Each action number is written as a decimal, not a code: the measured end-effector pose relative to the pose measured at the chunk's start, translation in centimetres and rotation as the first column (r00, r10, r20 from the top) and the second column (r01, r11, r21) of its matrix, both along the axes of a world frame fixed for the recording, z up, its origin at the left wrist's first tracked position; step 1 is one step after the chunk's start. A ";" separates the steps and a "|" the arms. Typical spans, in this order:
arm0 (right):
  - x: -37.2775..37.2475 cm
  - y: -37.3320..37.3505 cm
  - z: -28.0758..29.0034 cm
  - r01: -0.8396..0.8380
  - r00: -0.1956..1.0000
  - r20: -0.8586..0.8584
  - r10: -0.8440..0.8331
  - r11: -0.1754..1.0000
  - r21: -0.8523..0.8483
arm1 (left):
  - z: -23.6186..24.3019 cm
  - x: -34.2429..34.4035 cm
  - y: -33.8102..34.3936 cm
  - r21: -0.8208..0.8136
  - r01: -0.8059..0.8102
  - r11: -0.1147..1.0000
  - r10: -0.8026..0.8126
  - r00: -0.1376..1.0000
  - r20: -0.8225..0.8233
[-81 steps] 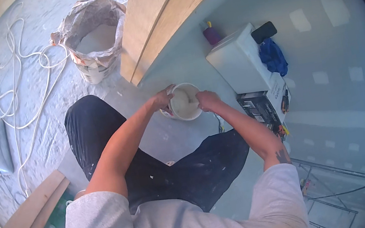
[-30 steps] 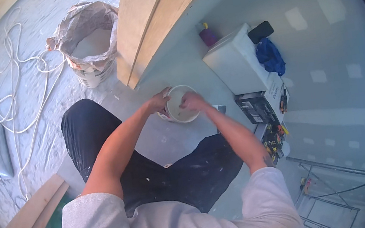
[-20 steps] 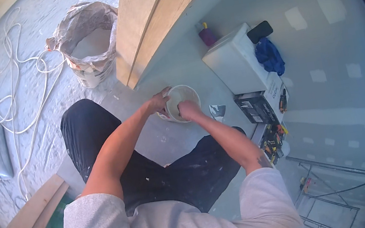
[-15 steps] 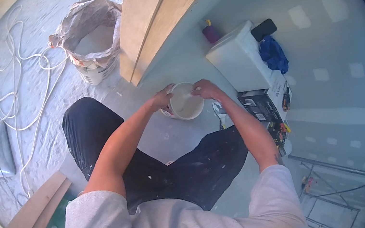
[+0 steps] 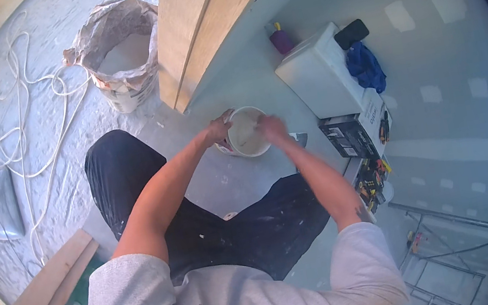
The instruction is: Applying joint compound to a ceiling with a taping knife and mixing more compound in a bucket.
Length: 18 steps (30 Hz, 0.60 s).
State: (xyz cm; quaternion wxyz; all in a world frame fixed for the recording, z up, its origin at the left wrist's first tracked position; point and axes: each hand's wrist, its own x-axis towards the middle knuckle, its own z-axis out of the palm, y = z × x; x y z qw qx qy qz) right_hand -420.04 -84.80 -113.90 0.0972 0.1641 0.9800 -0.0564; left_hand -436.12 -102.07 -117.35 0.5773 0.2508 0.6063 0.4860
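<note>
A small white bucket [image 5: 250,152] with pale, wet-looking material inside stands on the floor between my legs. My left hand [image 5: 218,130] grips its left rim, fingers curled over the edge. Over the bucket's right side is my right hand [image 5: 271,128], blurred by motion. Its fingers are smeared, so I cannot make out whether they hold anything. Just right of the bucket, partly behind my right forearm, lies what looks like a flat-bladed tool [image 5: 300,138].
An open paper sack [image 5: 119,76] of white powder sits in a bucket at the far left. Wooden boards [image 5: 191,37] lean beyond my hands. White cords [image 5: 24,126] loop across the floor. Stacked boxes [image 5: 318,74] and small tools [image 5: 372,182] line the right wall.
My right hand has left the bucket's right rim, shifting slightly down and over the opening in a fast, blurred motion. My left hand stays on the left rim.
</note>
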 end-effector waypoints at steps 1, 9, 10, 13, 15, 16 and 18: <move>1.6 -2.5 -1.9 0.047 0.990 0.135 -0.051 0.998 0.033 | 0.6 0.7 0.3 0.004 0.015 1.000 -0.015 1.000 0.010; -4.2 -1.3 6.0 0.074 0.972 0.235 -0.003 0.952 -0.296 | -2.5 -0.5 -1.1 0.083 0.012 0.996 -0.008 0.999 -0.041; -3.3 -2.5 4.6 0.085 0.978 0.195 -0.069 0.994 -0.075 | -2.8 -0.4 -0.9 0.087 0.011 0.996 -0.007 0.999 -0.041; 0.7 -3.6 -1.1 0.042 0.967 0.240 -0.085 0.983 0.179 | -0.5 1.8 1.4 0.013 -0.019 1.000 0.018 0.995 0.100; 0.2 -2.7 -1.7 -0.048 0.948 0.320 -0.011 0.983 0.176 | 0.5 1.8 1.5 0.031 0.001 1.000 -0.009 0.966 0.258; -1.0 -0.3 -0.7 -0.034 0.920 0.390 0.034 0.999 -0.006 | 1.0 1.7 1.7 0.036 0.004 0.999 -0.013 0.966 0.258; -2.6 0.8 1.3 -0.032 0.892 0.436 0.124 0.976 -0.214 | 0.9 0.1 0.7 -0.050 0.022 0.999 0.001 0.900 0.436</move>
